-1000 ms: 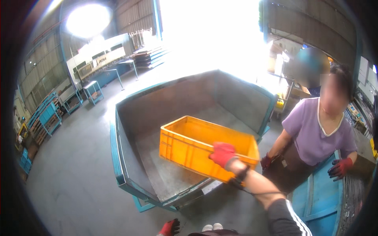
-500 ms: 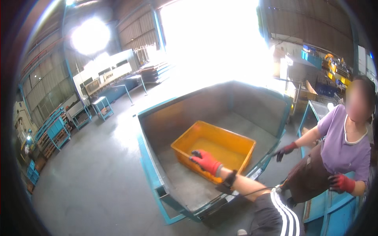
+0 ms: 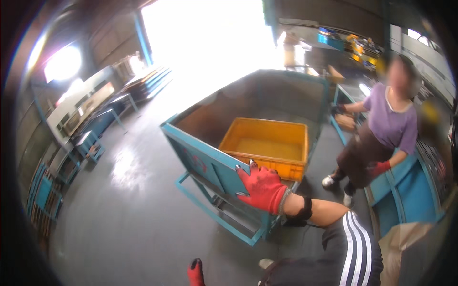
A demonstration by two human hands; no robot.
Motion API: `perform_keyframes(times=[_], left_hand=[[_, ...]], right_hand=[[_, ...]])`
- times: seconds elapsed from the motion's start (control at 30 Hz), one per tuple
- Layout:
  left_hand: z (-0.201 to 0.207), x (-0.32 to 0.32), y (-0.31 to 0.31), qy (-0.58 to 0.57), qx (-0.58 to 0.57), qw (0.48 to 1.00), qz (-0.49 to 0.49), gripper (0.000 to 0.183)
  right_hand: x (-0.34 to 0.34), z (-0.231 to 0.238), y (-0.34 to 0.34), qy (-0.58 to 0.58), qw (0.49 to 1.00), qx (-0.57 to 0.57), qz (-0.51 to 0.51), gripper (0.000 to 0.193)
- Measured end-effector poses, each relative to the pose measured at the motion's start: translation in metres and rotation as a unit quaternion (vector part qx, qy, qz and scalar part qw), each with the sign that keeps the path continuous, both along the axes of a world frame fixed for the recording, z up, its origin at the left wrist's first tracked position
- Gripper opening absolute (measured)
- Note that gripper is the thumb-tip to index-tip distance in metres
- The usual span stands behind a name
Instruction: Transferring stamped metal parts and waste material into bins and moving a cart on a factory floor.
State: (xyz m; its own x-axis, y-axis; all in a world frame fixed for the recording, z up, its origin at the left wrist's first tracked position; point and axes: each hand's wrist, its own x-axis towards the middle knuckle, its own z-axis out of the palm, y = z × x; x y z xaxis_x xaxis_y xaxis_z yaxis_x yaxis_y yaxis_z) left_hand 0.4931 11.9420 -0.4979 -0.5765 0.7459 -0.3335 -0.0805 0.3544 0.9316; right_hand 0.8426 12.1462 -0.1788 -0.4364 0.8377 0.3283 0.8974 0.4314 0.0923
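Observation:
A big blue-framed metal bin (image 3: 210, 164) with tall walls stands in front of me. My right hand (image 3: 265, 188), in a red glove with dark fingertips, is closed over the top edge of its near wall. Its fingers lie spread along the rim, with the thumb down the outer face. Inside the bin sits an orange-yellow plastic crate (image 3: 267, 159), with nothing seen in it. Only one upright gloved digit of my left hand (image 3: 195, 274) shows at the lower edge; the other fingers are out of frame.
A co-worker (image 3: 389, 112) in a purple top and red gloves stands at the right, beside another blue metal bin (image 3: 405, 178). Blue work stands (image 3: 90, 145) and a large pale machine (image 3: 78, 107) line the left side. A bright doorway opens behind the bin.
My right hand has moved from above the orange crate to the bin's near edge and taken hold. My left hand has entered at the bottom. The view has turned right; the co-worker has moved back.

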Motion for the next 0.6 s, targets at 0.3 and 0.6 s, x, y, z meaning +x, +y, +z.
perform_keyframes(times=[0.3,0.6], left_hand=[[0.165,0.021,0.163,0.248,0.026,0.93,-0.271,0.053],[0.315,0.077,0.38,0.357,0.393,0.813,-0.24,0.041]], right_hand=[[0.019,-0.033,-0.003,0.168,0.985,0.045,-0.012,0.063],[0.027,-0.017,0.009,0.227,0.967,0.119,-0.014,0.053]])
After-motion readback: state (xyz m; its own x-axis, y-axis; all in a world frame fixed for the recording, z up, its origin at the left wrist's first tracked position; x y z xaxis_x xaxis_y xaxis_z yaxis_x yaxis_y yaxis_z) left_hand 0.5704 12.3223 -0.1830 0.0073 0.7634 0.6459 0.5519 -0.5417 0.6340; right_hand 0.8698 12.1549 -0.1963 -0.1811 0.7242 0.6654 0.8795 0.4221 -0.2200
